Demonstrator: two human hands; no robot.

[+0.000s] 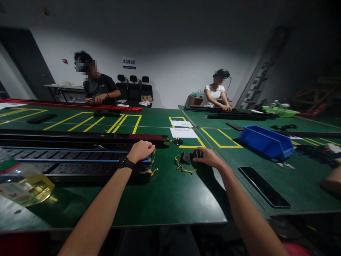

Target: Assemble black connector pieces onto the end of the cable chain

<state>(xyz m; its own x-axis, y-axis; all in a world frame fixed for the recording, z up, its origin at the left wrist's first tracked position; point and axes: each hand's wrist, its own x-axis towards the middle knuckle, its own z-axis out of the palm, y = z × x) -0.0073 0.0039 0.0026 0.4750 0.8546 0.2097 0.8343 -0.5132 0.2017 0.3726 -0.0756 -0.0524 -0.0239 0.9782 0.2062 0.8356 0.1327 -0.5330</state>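
A: Where are the hands at this point?

B: The left hand (141, 150) is curled into a loose fist on the near end of the long power strip (80, 167), the black multi-socket unit lying along the green bench (170, 199). Whether the fist actually grips anything I cannot tell; it looks like it is steadying the end. A black watch (125, 163) sits on that wrist.

A: And the right?

B: The right hand (210, 158) lies flat, fingers half spread, with its fingertips on a small black part (197, 154) just beside the black end cap (185, 158). It is not closed around it.

A: What's around them?

B: A yellow-green wire (182, 168) lies loose between the strip's end and the cap, and more yellow leads (153, 171) stick out of the strip's end. A blue bin (266, 142) stands off to the right, and a flat black panel (263, 186) lies near the bench edge.

A: So which step is this?

B: I'd judge it's the fitting of the strip's end: one hand braces the housing while the other fetches the small piece.

A: What does the next move need?

B: A proper pinch on that part, then lining it up with the open end without trapping the leads.
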